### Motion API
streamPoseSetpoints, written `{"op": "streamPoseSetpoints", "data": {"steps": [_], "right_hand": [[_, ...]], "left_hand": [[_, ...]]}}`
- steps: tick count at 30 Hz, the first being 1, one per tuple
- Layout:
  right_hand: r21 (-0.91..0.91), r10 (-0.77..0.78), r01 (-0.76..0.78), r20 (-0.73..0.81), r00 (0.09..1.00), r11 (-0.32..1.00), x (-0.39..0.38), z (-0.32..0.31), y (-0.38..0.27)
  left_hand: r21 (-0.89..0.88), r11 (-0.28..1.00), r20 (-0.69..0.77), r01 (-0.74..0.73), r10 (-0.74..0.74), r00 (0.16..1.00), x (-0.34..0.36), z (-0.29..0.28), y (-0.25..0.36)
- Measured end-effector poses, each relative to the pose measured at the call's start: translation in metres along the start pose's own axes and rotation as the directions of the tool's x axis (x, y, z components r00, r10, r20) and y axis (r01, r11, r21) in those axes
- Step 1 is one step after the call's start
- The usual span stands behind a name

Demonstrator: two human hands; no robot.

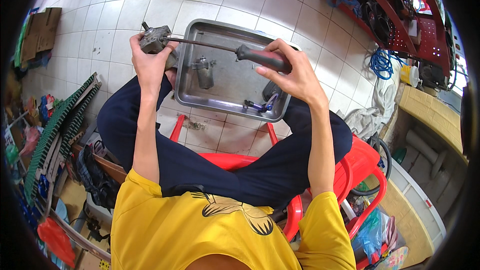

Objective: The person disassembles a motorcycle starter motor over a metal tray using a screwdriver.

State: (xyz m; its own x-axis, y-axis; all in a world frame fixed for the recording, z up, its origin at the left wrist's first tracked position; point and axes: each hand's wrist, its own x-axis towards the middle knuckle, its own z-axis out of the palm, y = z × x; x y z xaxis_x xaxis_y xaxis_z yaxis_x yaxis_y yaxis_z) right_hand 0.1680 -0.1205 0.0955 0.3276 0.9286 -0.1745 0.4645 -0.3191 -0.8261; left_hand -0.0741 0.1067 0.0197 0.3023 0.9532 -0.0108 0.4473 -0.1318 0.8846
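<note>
My left hand (150,67) is closed around a grey metal motor part (155,40) with a short shaft sticking up, held just past the tray's left edge. In my right hand (298,72) is a long screwdriver (265,58) with a dark red and black handle. Its thin shank runs leftward over the tray, and the tip meets the motor part; the exact contact point is too small to make out. Below the shank, a cylindrical metal motor (204,73) lies in the steel tray (235,111). A purple-and-black tool (263,104) and a dark part (270,90) rest near the tray's right end.
I sit on a red plastic chair (360,162), the tray in front of my knees on a tiled floor (120,15). A red metal rack (385,15) and a coil of blue cable (382,65) stand at right. Green-edged slats (60,130) and a cardboard box (40,35) are at left.
</note>
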Motion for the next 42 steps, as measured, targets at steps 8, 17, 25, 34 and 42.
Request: {"op": "streamPoseSetpoints", "data": {"steps": [8,17,25,34,42], "right_hand": [[0.036,0.067,-0.063,-0.149,0.987,0.997,0.006,0.002,-0.002],[0.020,-0.101,0.104,-0.128,0.987,0.994,0.000,0.002,0.003],[-0.017,-0.070,0.068,-0.198,0.978,0.998,-0.013,-0.011,-0.010],[-0.122,0.033,-0.063,-0.231,0.972,0.990,-0.063,-0.036,-0.099],[-0.189,0.107,-0.149,-0.217,0.970,0.970,-0.113,-0.019,-0.079]], "left_hand": [[0.037,0.998,-0.006,-0.043,0.043,0.999,0.000,0.002,0.002],[0.002,1.000,-0.005,0.025,-0.025,1.000,0.001,0.002,-0.001],[-0.042,0.996,-0.012,-0.077,0.077,0.997,-0.008,0.014,0.011],[-0.184,0.980,-0.029,-0.075,0.071,0.997,-0.046,0.030,0.047],[-0.109,0.983,0.083,-0.144,0.154,0.985,-0.064,0.038,0.016]]}}
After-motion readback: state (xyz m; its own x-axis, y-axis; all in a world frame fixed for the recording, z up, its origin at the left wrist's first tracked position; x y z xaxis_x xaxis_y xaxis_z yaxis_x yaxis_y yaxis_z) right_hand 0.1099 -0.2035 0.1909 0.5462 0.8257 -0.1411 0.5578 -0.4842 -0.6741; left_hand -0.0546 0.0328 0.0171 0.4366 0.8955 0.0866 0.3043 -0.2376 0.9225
